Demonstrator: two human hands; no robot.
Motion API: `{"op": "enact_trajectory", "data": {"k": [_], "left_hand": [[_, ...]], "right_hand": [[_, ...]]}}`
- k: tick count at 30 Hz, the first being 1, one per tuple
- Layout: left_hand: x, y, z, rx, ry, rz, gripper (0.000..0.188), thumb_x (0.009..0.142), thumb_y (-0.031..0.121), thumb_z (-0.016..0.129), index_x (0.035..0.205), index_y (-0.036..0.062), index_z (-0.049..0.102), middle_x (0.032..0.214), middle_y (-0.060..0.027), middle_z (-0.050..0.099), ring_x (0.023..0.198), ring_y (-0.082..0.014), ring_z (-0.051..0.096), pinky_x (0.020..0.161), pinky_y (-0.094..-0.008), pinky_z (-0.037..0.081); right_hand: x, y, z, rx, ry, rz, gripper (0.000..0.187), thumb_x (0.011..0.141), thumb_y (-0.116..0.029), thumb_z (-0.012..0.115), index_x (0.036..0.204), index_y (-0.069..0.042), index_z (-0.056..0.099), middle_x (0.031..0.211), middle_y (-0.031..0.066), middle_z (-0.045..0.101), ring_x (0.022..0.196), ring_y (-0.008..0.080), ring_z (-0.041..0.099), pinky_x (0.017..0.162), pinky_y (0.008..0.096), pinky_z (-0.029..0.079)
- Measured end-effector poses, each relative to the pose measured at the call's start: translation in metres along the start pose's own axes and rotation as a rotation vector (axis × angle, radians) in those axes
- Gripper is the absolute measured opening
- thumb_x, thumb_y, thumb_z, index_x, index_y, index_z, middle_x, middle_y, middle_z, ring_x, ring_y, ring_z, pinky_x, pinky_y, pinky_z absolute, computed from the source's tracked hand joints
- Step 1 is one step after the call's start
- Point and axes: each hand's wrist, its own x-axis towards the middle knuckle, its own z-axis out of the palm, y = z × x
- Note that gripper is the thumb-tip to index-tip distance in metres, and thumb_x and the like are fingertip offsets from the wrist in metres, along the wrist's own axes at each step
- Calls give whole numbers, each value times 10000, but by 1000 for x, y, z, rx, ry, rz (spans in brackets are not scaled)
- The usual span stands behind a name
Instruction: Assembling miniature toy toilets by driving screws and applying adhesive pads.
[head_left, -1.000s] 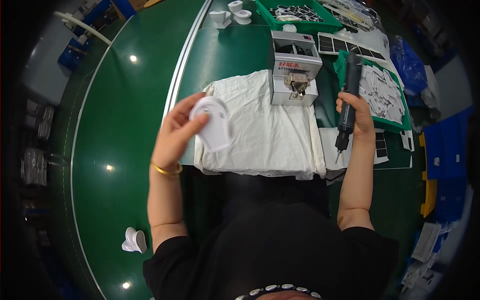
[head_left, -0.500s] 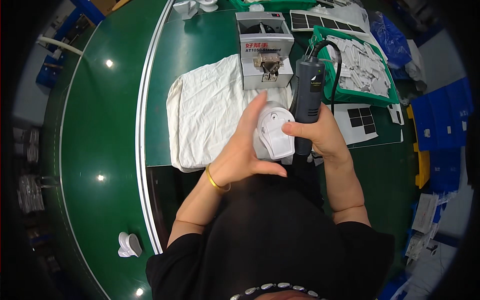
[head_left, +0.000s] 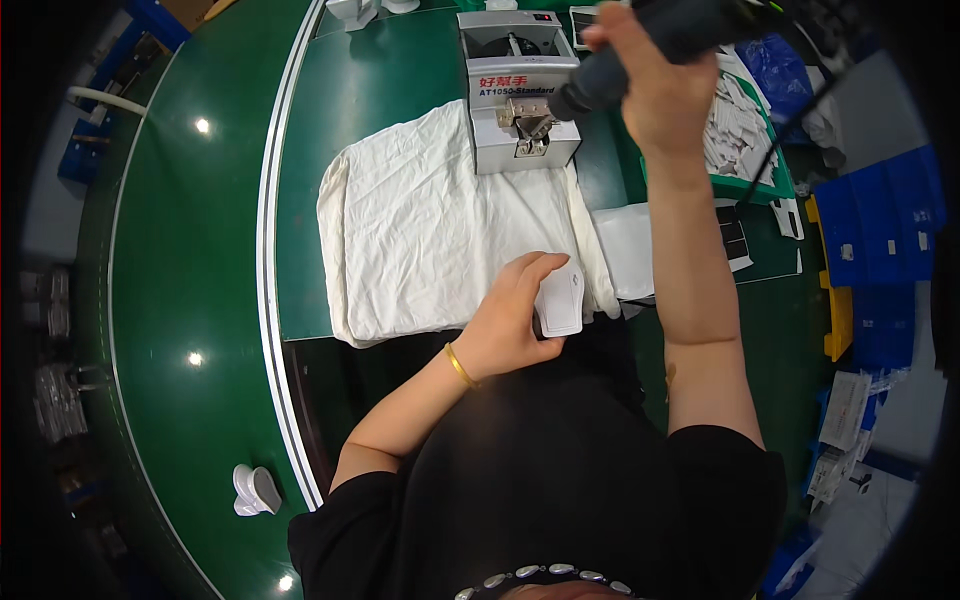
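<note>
Head view: green table [head_left: 340,105] with white cloth [head_left: 425,220] and grey machine [head_left: 505,105]; the right grip [head_left: 665,90] wraps a dark driver [head_left: 600,80] near the machine, best guided squarely; the left grip [head_left: 510,315] holds a white piece [head_left: 562,303], best held still, by the cloth's near edge.

Two hands, left hand [head_left: 508,320] and right hand [head_left: 672,98]; one white part [head_left: 563,302], one driver [head_left: 600,80], one bracelet [head_left: 458,363]. On the table [head_left: 385,80]: one machine [head_left: 495,135], one cloth [head_left: 420,230], at least two toilets [head_left: 352,12] by the far left corner, one tray [head_left: 765,190] toward the right edge, its strips [head_left: 735,138] too many to count.
</note>
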Motion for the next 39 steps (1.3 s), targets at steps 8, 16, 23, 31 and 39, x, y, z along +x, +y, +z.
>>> {"op": "enact_trajectory", "data": {"k": [8, 16, 23, 31, 39], "left_hand": [[-10, -16, -2, 56, 5, 78, 679, 622, 107, 801, 1257, 135, 563, 1325, -216, 470, 1191, -392, 497, 985, -432, 449], [-16, -22, 10, 134, 29, 131, 736, 625, 127, 807, 1317, 191, 566, 1352, -246, 449, 1202, -413, 495, 975, -442, 468], [-14, -25, 20, 222, 93, 186, 707, 641, 197, 847, 1300, 202, 590, 1323, -249, 491, 1181, -419, 534, 954, -444, 490], [-17, -28, 21, 194, 121, 152, 730, 621, 169, 855, 1303, 228, 603, 1329, -260, 515, 1063, -384, 622, 854, -388, 545], [-17, -26, 21, 154, 113, 136, 730, 612, 163, 859, 1295, 226, 610, 1331, -245, 516, 1062, -375, 626, 842, -377, 550]], "right_hand": [[11, 20, 21, -225, -272, 169, 328, 776, -52, 790, 1006, -17, 560, 892, 55, 627, 757, 133, 616, 662, 274, 500], [7, 24, 44, -368, -152, 184, 378, 755, -103, 828, 993, -16, 548, 816, 27, 616, 667, 106, 594, 595, 233, 478], [2, 29, 41, -337, -134, 220, 278, 827, -115, 762, 990, -1, 568, 732, 25, 621, 553, 85, 558, 507, 227, 439], [-58, -35, 26, -70, -193, 192, 371, 869, -88, 683, 1161, 26, 483, 746, 74, 605, 603, 138, 587, 596, 303, 481], [-104, -61, -2, -387, -389, 120, 491, 886, -111, 653, 1269, 28, 379, 733, 83, 573, 644, 151, 579, 662, 371, 510]]}}
